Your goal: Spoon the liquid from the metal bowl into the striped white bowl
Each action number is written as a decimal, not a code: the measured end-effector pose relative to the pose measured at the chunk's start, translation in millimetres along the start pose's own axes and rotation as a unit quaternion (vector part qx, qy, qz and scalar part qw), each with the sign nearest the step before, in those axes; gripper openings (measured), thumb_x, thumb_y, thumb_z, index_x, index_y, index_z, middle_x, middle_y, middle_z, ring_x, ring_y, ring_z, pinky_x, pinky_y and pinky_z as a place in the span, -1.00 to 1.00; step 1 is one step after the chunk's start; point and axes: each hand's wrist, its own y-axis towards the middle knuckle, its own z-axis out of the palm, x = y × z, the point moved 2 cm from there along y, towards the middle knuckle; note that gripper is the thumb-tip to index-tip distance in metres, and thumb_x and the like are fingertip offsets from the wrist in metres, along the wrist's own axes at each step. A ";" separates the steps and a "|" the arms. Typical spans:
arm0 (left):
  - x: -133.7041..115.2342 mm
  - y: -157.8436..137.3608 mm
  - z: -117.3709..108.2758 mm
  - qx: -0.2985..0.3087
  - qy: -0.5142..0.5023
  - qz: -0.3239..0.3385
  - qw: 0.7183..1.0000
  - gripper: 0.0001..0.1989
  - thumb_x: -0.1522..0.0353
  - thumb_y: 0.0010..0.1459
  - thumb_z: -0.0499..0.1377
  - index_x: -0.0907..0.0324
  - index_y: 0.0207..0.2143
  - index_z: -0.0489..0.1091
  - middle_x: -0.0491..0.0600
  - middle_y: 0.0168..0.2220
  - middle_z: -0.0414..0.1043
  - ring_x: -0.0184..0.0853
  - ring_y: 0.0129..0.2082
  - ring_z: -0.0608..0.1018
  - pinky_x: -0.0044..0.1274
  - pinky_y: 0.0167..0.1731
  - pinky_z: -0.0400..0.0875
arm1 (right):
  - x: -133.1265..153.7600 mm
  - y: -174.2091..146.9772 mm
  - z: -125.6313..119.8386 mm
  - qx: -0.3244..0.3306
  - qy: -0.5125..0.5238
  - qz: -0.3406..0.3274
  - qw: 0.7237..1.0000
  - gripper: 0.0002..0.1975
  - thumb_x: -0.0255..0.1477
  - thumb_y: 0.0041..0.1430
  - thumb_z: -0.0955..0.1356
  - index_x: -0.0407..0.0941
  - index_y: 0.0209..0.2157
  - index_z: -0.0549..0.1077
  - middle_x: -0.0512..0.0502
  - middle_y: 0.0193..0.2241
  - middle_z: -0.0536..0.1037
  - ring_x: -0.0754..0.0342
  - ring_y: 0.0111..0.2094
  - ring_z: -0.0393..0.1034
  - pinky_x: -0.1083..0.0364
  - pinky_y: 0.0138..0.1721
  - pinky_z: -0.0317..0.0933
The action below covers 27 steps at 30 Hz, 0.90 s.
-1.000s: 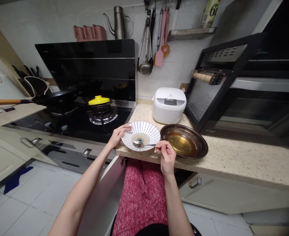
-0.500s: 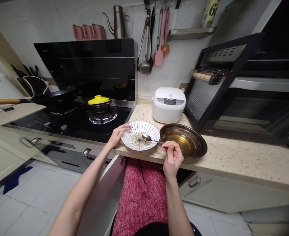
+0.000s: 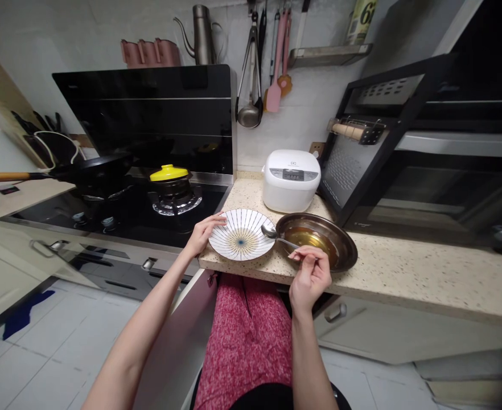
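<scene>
A white plate (image 3: 223, 228) with dark radiating lines lies at the counter's front edge. My left hand (image 3: 202, 234) grips its left rim, fingers over the top. Between finger and thumb, my right hand (image 3: 311, 273) pinches the handle of a metal spoon (image 3: 269, 230). The spoon's head is above the plate's right rim, close to a dark metal bowl (image 3: 348, 245). Yellowish liquid (image 3: 315, 244) lies in that bowl. My right hand is over the bowl's near left side and hides part of it. A yellowish tint shows around the plate's centre.
Behind the bowl stands a white rice cooker (image 3: 292, 185). On the stove to the left are a pot with a yellow lid (image 3: 169, 173) and a wok (image 3: 97, 168). A dark oven (image 3: 456, 193) stands right. Below the plate, a cabinet door (image 3: 178, 336) hangs open by my legs.
My right hand has moved right with the spoon. The spoon's head has gone from above the plate's middle to its right rim. My left hand stays on the plate.
</scene>
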 end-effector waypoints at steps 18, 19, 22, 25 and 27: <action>-0.8 -0.1 -0.5 -0.002 0.000 0.001 1.000 -0.49 0.07 0.42 -0.01 0.18 -0.10 0.64 0.16 0.07 0.59 0.03 0.28 0.46 -0.07 0.28 0.29 | -3.5 13.2 -19.2 0.005 -0.150 -0.075 0.986 -0.78 -0.32 0.43 0.27 -0.09 -0.30 0.43 -0.05 -0.36 0.50 0.10 -0.35 0.43 0.08 -0.32 0.38; -0.5 -0.1 -0.5 -0.001 0.000 0.001 1.000 -0.49 0.07 0.42 -0.01 0.18 -0.10 0.64 0.15 0.07 0.59 0.03 0.29 0.46 -0.07 0.28 0.29 | -4.3 13.4 -19.9 0.015 -0.162 -0.081 0.983 -0.78 -0.32 0.43 0.26 -0.09 -0.30 0.43 -0.05 -0.35 0.50 0.09 -0.34 0.43 0.08 -0.32 0.38; 0.0 0.0 -0.3 -0.002 0.000 0.001 1.000 -0.48 0.07 0.42 -0.02 0.18 -0.11 0.64 0.15 0.06 0.59 0.02 0.28 0.46 -0.08 0.28 0.30 | -6.7 13.8 -21.2 0.051 -0.200 -0.114 0.972 -0.78 -0.34 0.44 0.24 -0.08 -0.28 0.45 -0.06 -0.35 0.51 0.07 -0.31 0.44 0.07 -0.28 0.38; 0.0 0.2 0.1 -0.005 0.000 0.001 1.000 -0.48 0.06 0.42 -0.02 0.18 -0.11 0.64 0.15 0.07 0.59 0.02 0.28 0.46 -0.08 0.28 0.30 | -8.5 14.4 -20.9 0.093 -0.229 -0.159 0.956 -0.77 -0.37 0.45 0.23 -0.07 -0.28 0.46 -0.07 -0.36 0.52 0.05 -0.28 0.44 0.03 -0.21 0.36; -0.4 0.3 0.3 -0.005 -0.001 0.002 1.000 -0.48 0.06 0.42 -0.02 0.18 -0.11 0.64 0.15 0.06 0.59 0.02 0.28 0.46 -0.08 0.27 0.30 | -9.0 14.8 -20.2 0.117 -0.235 -0.181 0.948 -0.77 -0.40 0.44 0.22 -0.06 -0.28 0.46 -0.07 -0.36 0.52 0.05 -0.28 0.44 0.02 -0.19 0.35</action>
